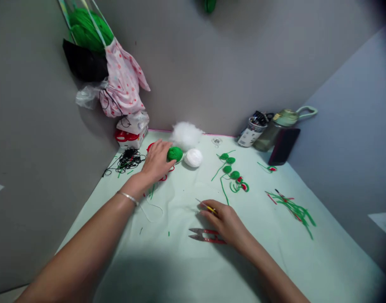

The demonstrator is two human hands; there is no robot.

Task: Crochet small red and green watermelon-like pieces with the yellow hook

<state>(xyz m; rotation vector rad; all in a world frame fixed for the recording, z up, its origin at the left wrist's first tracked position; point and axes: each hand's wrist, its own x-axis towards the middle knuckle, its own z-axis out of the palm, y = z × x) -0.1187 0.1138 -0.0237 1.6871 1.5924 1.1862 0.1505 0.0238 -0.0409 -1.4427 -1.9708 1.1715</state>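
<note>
My left hand [157, 161] reaches far across the pale green table [180, 261], and its fingers curl onto a green ball of yarn [174, 154]. A white ball of yarn [193, 158] lies just right of the green one. Nearer to me, my right hand [226, 222] rests on the table with its fingers pinched on a thin yellow crochet hook [206, 205]. Red thread snips [206, 236] lie flat beside that hand, partly under it. A white strand loops on the table between my two arms.
White stuffing [185, 135] sits at the back wall. Small green crocheted pieces [232, 172] lie mid-table and green yarn scraps [294, 209] to the right. Black thread [126, 160], a tissue pack [131, 130], a can [251, 131], a bottle [276, 126] and a dark phone [284, 146] line the back.
</note>
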